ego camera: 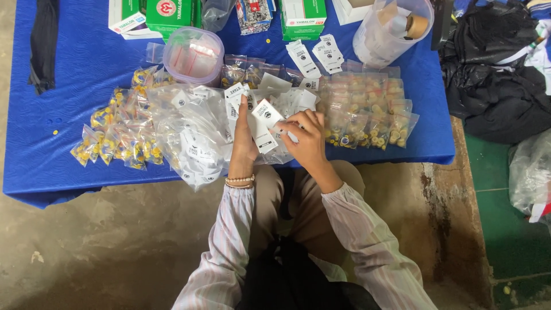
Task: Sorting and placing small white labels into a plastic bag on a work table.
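My left hand (243, 140) stands on edge over the blue cloth, gripping a fanned stack of white paper tags (265, 117) with dark print. My right hand (307, 136) pinches the lower end of the same tags from the right. Under both hands lies a heap of small clear bags (192, 135) holding white tags. A bead bracelet sits on my left wrist.
Small bags of yellow buttons (117, 138) lie at the left, bags of mixed buttons (370, 112) at the right. A clear lidded tub (193, 54), green and white boxes (169, 14) and a tall clear container (390, 28) stand at the back. Black garments (496, 74) pile beside the blue cloth (74, 80).
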